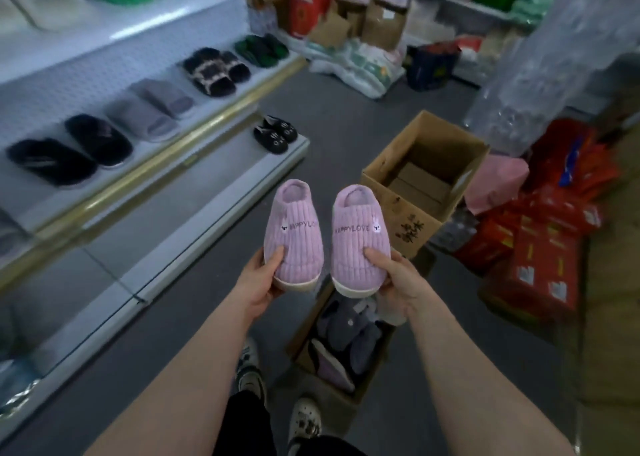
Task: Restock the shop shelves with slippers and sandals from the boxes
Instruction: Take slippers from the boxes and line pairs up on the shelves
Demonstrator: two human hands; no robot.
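Left hand [258, 284] grips left slipper [294, 234], right hand [398, 281] grips right slipper [360, 241]: lilac ribbed plush, pale soles, "HAPPYLOVE" stitching, held side by side above open box [332, 362] of slippers, beside shelf [194, 192].

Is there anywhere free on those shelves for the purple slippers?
Yes: the purple slippers could go on the bottom shelf, bare on the near side of the black cat slippers. The middle shelf above is crowded with pairs.

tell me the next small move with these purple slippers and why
Probably carry them left onto the bottom shelf beside the black slippers: the left hand and right hand each grip one purple slipper, and that shelf has bare space.
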